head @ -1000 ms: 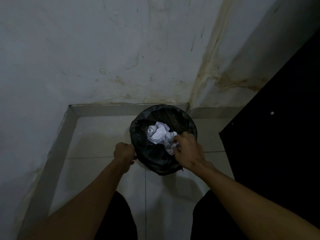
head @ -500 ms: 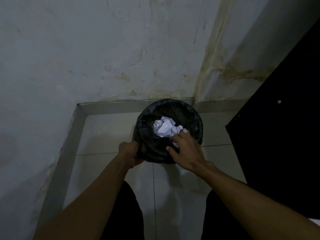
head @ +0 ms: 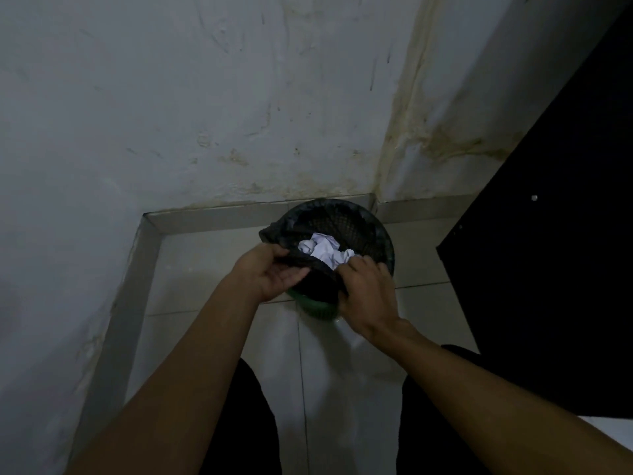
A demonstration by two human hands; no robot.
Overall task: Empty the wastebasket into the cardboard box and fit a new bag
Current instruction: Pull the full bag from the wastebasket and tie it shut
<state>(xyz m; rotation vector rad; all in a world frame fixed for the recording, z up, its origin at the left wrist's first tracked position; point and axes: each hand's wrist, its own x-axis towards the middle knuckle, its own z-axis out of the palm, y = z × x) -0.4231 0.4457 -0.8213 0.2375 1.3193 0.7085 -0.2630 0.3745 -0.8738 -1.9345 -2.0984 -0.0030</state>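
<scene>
the left hand is palm up at the near left of the bin's rim, thumb and fingers pinching a fold of the black bag that has been pulled off the rim on that side. the right hand is just to the right of it, knuckles up, fingers curled down into the near edge of the same bag and gripping it. the two hands are close together with a bunched strip of bag stretched between them. both bare forearms reach in from the near corners, and dark trouser legs show below them.

just under and between the hands, a green curve of the bin is bared where the bag has come away. the bin stands upright on the pale tiled floor, right beneath the hands.

just beyond the fingers of both hands, crumpled white paper lies inside the bag, near the middle of the opening. past the paper the bag is seated over the far rim, and the bin's mesh pattern shows through it on the far inner side. a loose flap of bag sticks out above the left hand.

beyond the bin a grey skirting runs along the foot of a stained white wall, and the room's corner comes down just behind the bin, a little to the right of the right hand. well to the right of the right hand stands a black panel; what it belongs to cannot be told. the cardboard box is out of view.
</scene>
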